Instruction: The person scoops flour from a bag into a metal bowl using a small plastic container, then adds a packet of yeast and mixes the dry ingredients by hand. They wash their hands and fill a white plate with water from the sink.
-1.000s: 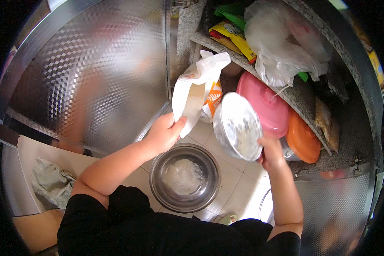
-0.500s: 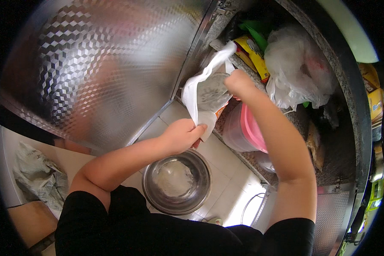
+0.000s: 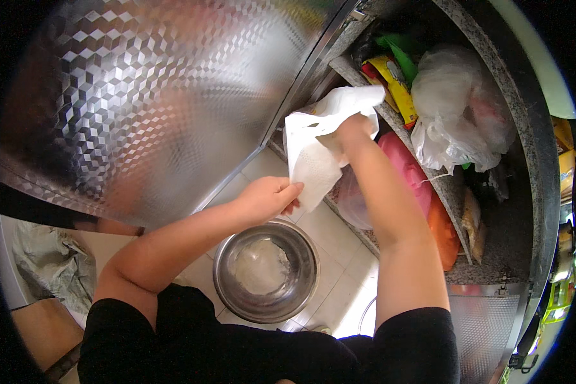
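Observation:
A white woven sack stands with its mouth gaping at the cabinet's front. My left hand is closed on the near edge of its mouth, thumb on top. My right hand reaches down into the sack; its fingers are hidden inside, and so is anything they may hold. Below my left hand, a round steel basin stands on the tiled floor, with a heap of white powder in its bottom.
A patterned metal cabinet door stands open at the left. The stone shelf holds a clear plastic bag and yellow packets. Below are a pink-lidded tub and something orange. A crumpled grey sack lies at lower left.
My right hand has gone from the sack's rim down into it. The clear round dish-like thing beside that hand is out of sight. My left hand keeps its hold on the edge.

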The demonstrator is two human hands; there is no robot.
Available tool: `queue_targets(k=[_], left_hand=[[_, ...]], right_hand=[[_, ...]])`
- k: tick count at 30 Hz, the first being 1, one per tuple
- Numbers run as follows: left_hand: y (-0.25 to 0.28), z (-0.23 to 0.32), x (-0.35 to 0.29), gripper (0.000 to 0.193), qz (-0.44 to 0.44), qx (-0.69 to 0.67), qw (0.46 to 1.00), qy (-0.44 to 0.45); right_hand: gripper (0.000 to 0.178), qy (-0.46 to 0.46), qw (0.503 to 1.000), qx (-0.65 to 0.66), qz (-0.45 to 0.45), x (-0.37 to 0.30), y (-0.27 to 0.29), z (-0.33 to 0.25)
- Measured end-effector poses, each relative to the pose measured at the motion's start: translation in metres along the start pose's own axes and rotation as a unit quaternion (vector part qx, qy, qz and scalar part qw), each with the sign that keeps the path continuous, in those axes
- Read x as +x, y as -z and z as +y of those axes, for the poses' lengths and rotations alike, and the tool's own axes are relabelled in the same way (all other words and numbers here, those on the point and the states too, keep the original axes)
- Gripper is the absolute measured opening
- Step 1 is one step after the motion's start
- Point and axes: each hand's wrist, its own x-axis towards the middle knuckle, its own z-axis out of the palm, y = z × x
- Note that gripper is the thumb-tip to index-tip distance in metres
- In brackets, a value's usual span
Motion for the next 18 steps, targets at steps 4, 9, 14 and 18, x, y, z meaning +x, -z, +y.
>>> queue_targets(k=[4, 9, 14, 18], left_hand=[[-0.004, -0.040, 0.024, 0.055, 0.064, -0.189, 0.964, -0.178], [-0.004, -0.052, 0.088, 0.066, 0.207, -0.244, 0.946, 0.053], [0.011, -0.080, 0.148, 0.059, 0.134, -0.414, 0.900, 0.033], [-0.002, -0.068, 0.152, 0.045, 0.031, -0.495, 0.852, -0.169]], right_hand=[[0.050, -0.002, 1.000, 0.016, -0.019, -0.003, 0.009, 0.006], [0.039, -0.064, 0.996, 0.041, -0.053, 0.012, -0.019, 0.008], [0.033, -0.041, 0.994, 0.039, -0.095, -0.006, -0.011, -0.008], [0.030, -0.040, 0.991, 0.122, -0.030, -0.010, -0.030, -0.009]])
